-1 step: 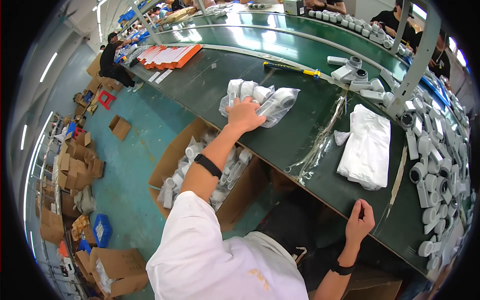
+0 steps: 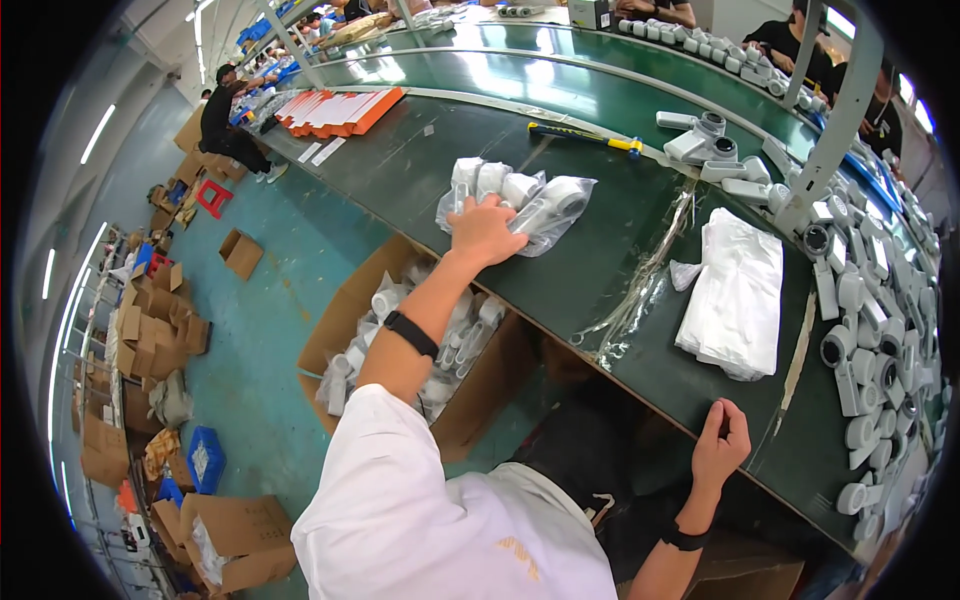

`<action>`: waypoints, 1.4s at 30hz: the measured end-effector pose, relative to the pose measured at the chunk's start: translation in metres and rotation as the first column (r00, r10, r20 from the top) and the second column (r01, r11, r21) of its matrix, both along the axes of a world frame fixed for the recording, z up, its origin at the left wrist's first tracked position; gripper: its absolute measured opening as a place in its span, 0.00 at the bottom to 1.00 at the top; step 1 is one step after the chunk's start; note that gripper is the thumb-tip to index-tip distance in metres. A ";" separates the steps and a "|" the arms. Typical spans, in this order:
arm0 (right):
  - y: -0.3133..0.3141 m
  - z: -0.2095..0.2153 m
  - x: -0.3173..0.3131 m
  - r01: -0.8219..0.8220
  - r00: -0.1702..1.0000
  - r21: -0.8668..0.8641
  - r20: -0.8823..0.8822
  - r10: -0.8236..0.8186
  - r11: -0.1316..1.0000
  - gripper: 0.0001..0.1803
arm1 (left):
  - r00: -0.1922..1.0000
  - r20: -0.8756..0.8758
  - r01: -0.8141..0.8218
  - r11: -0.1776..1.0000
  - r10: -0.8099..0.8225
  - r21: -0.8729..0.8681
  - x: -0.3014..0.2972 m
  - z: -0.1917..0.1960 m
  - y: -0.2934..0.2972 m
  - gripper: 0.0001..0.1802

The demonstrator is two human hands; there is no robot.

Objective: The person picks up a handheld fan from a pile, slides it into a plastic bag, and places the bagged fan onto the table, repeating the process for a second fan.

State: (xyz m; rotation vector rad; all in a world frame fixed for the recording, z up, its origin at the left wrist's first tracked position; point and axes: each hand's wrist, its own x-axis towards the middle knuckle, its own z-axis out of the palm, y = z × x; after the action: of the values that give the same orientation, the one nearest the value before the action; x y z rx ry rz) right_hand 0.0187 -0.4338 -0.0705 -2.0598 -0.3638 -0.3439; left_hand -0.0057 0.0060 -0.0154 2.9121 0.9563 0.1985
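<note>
My left hand [image 2: 484, 232] reaches over the table's near edge and grips several white plastic units with rounded heads [image 2: 520, 190], wrapped in clear plastic bags. Its fingers are partly curled over the bags, and the fingertips are partly hidden between them. My right hand [image 2: 721, 437] hovers by the front edge of the dark green table [image 2: 620, 290], thumb and fingers drawn together, with nothing visible in them. Beyond that hand lies a stack of flat white plastic bags [image 2: 735, 300]. Under my left forearm stands a cardboard box [image 2: 340, 300] filled with more bagged units [image 2: 465, 345].
A yellow-and-black hammer [image 2: 585, 137] lies towards the back. Loose white and grey units [image 2: 870, 340] pile up at the right beside a metal post [image 2: 835, 130]. Orange-and-white flat cartons [image 2: 340, 112] lie far left. Other people work around the conveyor [image 2: 500, 68].
My left hand and the bagged units under it have shifted slightly to the left. My right hand looks unmoved.
</note>
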 end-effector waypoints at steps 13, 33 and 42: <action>0.000 -0.002 0.000 -0.002 0.998 -0.015 0.069 0.003 1.000 0.07 | 0.996 -0.016 0.087 0.978 -0.091 -0.188 -0.023 0.002 0.052 0.32; 0.000 0.002 -0.002 -0.011 0.999 -0.022 0.046 0.012 1.000 0.07 | 0.998 0.067 -0.022 0.990 0.013 0.137 -0.149 -0.004 0.051 0.27; 0.000 -0.005 0.001 -0.002 0.999 -0.045 0.054 0.004 0.999 0.08 | 0.974 -0.053 -0.214 0.970 0.221 0.112 -0.297 -0.057 0.020 0.23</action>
State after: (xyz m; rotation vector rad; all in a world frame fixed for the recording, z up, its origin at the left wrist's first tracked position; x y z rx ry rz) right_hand 0.0196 -0.4339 -0.0750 -2.0972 -0.4109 -0.3934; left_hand -0.3030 0.0257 -0.0720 2.9197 1.3162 0.1713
